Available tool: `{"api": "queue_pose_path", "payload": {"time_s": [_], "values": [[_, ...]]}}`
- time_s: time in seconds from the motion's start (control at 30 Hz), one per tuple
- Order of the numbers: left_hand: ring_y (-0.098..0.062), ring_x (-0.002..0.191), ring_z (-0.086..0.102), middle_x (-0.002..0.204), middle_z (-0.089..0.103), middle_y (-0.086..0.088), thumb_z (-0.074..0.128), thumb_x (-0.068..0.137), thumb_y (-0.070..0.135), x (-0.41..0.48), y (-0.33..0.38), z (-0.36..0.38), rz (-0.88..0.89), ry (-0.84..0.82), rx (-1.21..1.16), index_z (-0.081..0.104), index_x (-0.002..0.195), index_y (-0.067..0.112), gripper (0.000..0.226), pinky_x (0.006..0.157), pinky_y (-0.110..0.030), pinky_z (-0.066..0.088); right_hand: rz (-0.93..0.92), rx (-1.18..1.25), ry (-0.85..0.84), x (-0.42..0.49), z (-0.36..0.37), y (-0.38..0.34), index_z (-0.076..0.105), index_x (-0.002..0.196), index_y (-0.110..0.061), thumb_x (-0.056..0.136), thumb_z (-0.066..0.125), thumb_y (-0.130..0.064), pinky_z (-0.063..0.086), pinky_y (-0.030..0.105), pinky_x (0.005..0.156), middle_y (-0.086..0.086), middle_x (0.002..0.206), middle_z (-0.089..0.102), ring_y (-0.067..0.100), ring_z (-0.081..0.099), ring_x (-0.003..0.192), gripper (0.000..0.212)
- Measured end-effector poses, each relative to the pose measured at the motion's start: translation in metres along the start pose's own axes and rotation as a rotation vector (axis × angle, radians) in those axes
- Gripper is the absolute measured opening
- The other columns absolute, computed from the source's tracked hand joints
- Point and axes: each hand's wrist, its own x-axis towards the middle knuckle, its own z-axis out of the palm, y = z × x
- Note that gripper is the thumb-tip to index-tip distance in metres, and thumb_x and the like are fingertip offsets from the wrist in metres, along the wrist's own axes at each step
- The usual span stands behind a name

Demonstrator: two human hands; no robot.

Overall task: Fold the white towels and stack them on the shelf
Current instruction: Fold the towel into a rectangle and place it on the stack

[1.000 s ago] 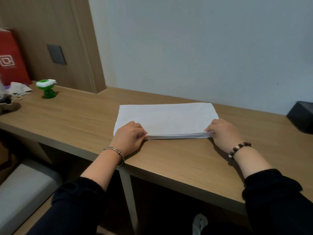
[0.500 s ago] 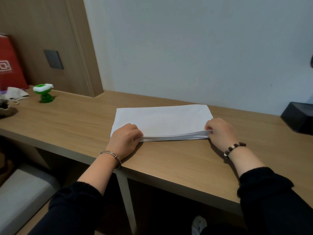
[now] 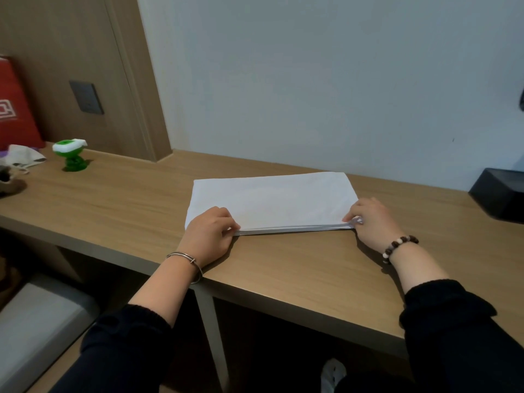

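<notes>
i have the towel (image 3: 272, 199) lying flat on the desk (image 3: 113, 199), just in front of the wall, as a neat wide rectangle. along the edge nearest me i can see several thin layers stacked one on another, so i judge it is already folded at least a couple of times.

my left hand (image 3: 208, 236) has its fingers curled round the near left corner, thumb on top, pinching the layers together. my right hand (image 3: 371, 222) pinches the near right corner the same way, and that corner is lifted slightly off the wood. both grips are closed on the cloth, not resting open.

as i read it, i am either squaring up these edges or about to bring the near edge over for one more fold; i cannot tell which from here.

what is left is most of the task. this one towel is not yet stacked anywhere, i see no other white towels in view, folded or unfolded, and no shelf with a pile on it. there is open space under the desk, but it is too dark to say whether anything is stored there.

off to my left stand a green toy (image 3: 71, 156) and a red bag (image 3: 14, 109), well apart from the towel.
</notes>
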Motion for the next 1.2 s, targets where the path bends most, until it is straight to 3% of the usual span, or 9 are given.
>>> {"api": "queue_pose_path", "payload": {"time_s": [0.13,0.3,0.4,0.47,0.6,0.8,0.97,1.07,1.2], "values": [[-0.017,0.09,0.057,0.09,0.063,0.002,0.067,0.084,0.015,0.0,-0.001,0.001,-0.025,-0.006,-0.02,0.075,0.088,0.013,0.009,0.072,-0.027,0.045,0.051,-0.052,-0.016,-0.001,0.002,0.007,0.068,0.099,-0.021,0.084,0.061,-0.001,0.039,0.032,0.091,-0.001,0.115,0.052,0.02,0.042,0.113,0.026],[-0.016,0.088,0.057,0.088,0.063,0.003,0.071,0.083,0.02,0.001,-0.001,0.002,-0.029,-0.009,-0.027,0.075,0.084,0.014,0.007,0.07,-0.03,0.047,0.279,0.052,0.142,0.001,-0.001,0.012,0.066,0.101,-0.019,0.081,0.072,-0.019,0.041,0.03,0.072,0.004,0.104,0.054,0.025,0.054,0.094,0.021],[-0.017,0.087,0.057,0.087,0.063,0.002,0.071,0.082,0.017,0.0,-0.001,0.003,-0.032,-0.002,-0.021,0.074,0.083,0.013,0.005,0.069,-0.029,0.047,0.404,0.278,0.131,0.002,-0.002,0.017,0.066,0.104,-0.017,0.08,0.073,-0.02,0.044,0.03,0.07,0.003,0.09,0.063,0.024,0.06,0.085,0.025],[-0.017,0.086,0.057,0.086,0.063,0.002,0.071,0.082,0.016,0.001,-0.001,0.003,-0.029,0.001,-0.018,0.074,0.083,0.014,0.004,0.068,-0.029,0.046,0.472,0.432,0.101,0.002,-0.002,0.021,0.069,0.097,-0.009,0.084,0.067,-0.016,0.05,0.032,0.07,0.005,0.083,0.069,0.023,0.063,0.077,0.015],[-0.016,0.085,0.057,0.086,0.063,0.003,0.071,0.082,0.016,0.001,-0.001,0.003,-0.028,0.006,-0.017,0.074,0.082,0.014,0.004,0.067,-0.027,0.044,0.62,0.655,0.105,0.01,-0.003,0.023,0.065,0.075,-0.005,0.094,0.041,-0.011,0.038,0.018,0.037,0.0,0.044,0.061,0.021,0.05,0.046,0.031],[-0.015,0.085,0.056,0.086,0.062,0.003,0.071,0.082,0.016,0.002,-0.002,0.004,-0.023,0.002,-0.011,0.073,0.082,0.014,0.003,0.068,-0.027,0.045,0.552,0.485,0.127,0.01,0.0,0.018,0.068,0.063,-0.004,0.088,0.057,-0.041,0.045,0.032,0.056,0.007,0.058,0.068,0.023,0.058,0.055,0.045],[-0.016,0.083,0.055,0.085,0.062,0.002,0.071,0.081,0.014,0.002,-0.002,0.004,-0.021,-0.013,-0.012,0.071,0.079,0.013,0.002,0.068,-0.026,0.043,0.533,0.629,0.224,0.016,-0.002,0.016,0.069,0.058,-0.017,0.079,0.071,-0.022,0.046,0.026,0.058,-0.001,0.057,0.065,0.016,0.059,0.057,0.021],[-0.017,0.083,0.054,0.085,0.062,0.001,0.07,0.082,0.012,0.003,-0.001,0.004,-0.022,-0.025,-0.013,0.069,0.078,0.012,0.004,0.068,-0.026,0.042,0.518,0.723,0.332,0.017,-0.003,0.013,0.069,0.059,-0.018,0.077,0.069,-0.011,0.049,0.024,0.055,-0.003,0.051,0.065,0.011,0.06,0.052,0.019],[-0.016,0.084,0.053,0.086,0.061,0.001,0.068,0.083,0.011,0.004,-0.001,0.003,-0.029,-0.036,-0.021,0.068,0.079,0.011,0.004,0.07,-0.028,0.045,0.504,0.75,0.329,0.019,0.0,0.012,0.07,0.061,-0.018,0.078,0.069,-0.01,0.054,0.031,0.062,0.0,0.058,0.067,0.017,0.064,0.059,0.019]]}}
